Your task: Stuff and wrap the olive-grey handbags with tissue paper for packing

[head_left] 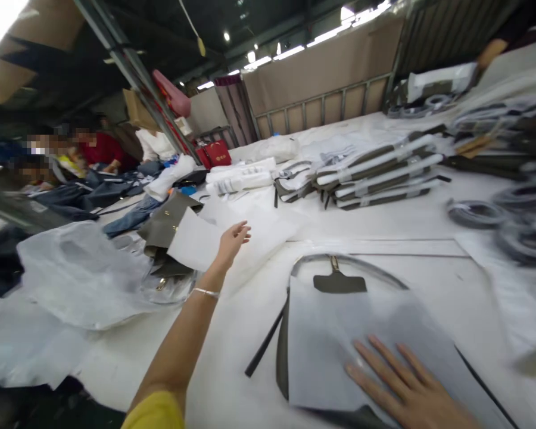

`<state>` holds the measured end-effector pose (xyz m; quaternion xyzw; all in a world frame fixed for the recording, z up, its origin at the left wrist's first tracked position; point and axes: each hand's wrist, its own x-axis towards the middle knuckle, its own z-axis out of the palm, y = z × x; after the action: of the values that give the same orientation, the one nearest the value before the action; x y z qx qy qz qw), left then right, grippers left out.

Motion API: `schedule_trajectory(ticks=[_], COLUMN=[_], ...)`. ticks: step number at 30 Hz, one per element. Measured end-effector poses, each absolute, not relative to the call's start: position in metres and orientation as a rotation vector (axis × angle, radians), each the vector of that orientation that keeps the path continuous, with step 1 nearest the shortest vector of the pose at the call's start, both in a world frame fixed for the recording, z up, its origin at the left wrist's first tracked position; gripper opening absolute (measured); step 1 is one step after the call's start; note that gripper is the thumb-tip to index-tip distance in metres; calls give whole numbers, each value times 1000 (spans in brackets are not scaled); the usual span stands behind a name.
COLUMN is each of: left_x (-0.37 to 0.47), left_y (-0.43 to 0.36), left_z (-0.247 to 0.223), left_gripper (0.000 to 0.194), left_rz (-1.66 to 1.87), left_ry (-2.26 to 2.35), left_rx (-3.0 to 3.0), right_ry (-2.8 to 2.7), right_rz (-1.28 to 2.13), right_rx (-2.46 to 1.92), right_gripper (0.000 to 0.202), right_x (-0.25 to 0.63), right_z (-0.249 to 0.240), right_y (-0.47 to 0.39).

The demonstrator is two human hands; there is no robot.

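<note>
My right hand [402, 381] lies flat with spread fingers on a translucent white sheet [326, 339]. The sheet covers most of an olive-grey bag [282, 363], which has a wrapped handle loop [384, 273] and an olive tab [339, 283] with a gold-coloured clasp at its top. To the left, my left hand [234, 243] reaches out above thin white sheeting, fingers extended and nothing visible in them. Beside that wrist, a white sheet [195, 238] leans over olive pieces [167, 220] with gold-coloured fittings.
Crumpled clear plastic [84, 274] spreads at left. Flat wrapped olive bags [384, 173] are stacked farther back, near white rolls [241, 176]. Wrapped grey coils [477, 211] lie at right. Several people sit at far left; another person's hand [491, 53] shows at upper right.
</note>
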<state>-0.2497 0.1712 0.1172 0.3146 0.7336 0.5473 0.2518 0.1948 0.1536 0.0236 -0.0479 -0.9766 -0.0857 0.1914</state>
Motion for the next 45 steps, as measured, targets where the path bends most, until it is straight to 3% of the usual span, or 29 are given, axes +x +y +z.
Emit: schedule_trajectory(ticks=[3,6,9,13,15,18,22,27,32,36,45], left_x=[-161,-73,-20,-14,-20,-23,-18,-18,-16,-14,-40], left_y=[124,66,30,24,22,13,1,3,15,23,19], left_z=[147,162,143,99,84,71,64,77,116,134,97], left_gripper=[35,41,71,68,67,65,55,58,67,59,41], left_rz=[1325,752,308,75,56,52,13,17,-74,-194,299], left_ry=[1848,1565,1471,1682,1729,1794,1895,1880,1760,1765,1595], left_rx=[1188,2066,2417,2566,2623,2664,2655,2592,2548,2553,2609], right_ry=[-2881,-2974,-3027,-3043,-3042,-3038,-3083,-3103,-3110,-3163,-3097], right_rz=[75,322,445,575,658,766,658,376,452,500,542], right_rx=[-301,-432,-455,-427,-398,-413,-403,-234,-228,-290,-270], right_gripper=[84,89,91,95,93,70,49,54,56,56,61], right_x=[197,197,199,202,204,203,195,190,190,182,173], right_z=[47,55,57,65,71,80,89,90,85,95,109], right_y=[145,138,136,140,144,152,162,167,164,166,173])
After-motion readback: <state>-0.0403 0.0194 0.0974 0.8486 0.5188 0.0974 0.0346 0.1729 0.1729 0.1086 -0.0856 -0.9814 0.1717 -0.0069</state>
